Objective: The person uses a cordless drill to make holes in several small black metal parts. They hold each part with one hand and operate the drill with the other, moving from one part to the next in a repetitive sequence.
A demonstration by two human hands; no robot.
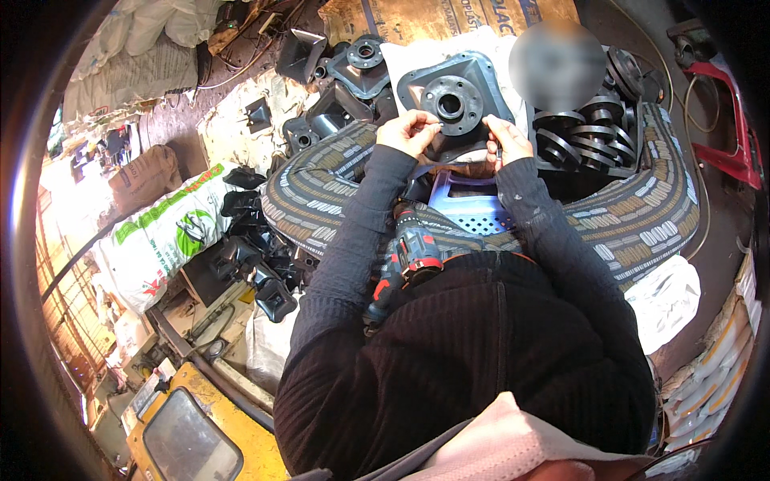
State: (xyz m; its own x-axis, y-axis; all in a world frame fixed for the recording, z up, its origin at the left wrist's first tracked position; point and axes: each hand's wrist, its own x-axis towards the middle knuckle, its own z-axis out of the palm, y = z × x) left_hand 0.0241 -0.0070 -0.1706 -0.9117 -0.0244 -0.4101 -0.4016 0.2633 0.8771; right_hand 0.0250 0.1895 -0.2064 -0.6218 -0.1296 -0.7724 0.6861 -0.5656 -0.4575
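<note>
A black plastic part with a square flared base (479, 72) lies in front of me on white sheeting. Its raised round flange (451, 106) has a central hole and smaller holes around the rim. At the flange's left edge, my left hand (409, 132) pinches with thumb and forefinger; anything between them is too small to make out. My right hand (508, 143) is closed in a pinch at the flange's right edge, and what it holds is not clear. A cordless drill (415, 247) in red, black and grey rests at my lap, below the left hand.
Patterned padded cushioning (634, 216) curves around my working spot, with a lilac plastic stool (469, 210) inside it. Black round flanges (589, 140) fill a container at right. More square-based black parts (357, 68) are heaped at left, near a white-green sack (172, 232).
</note>
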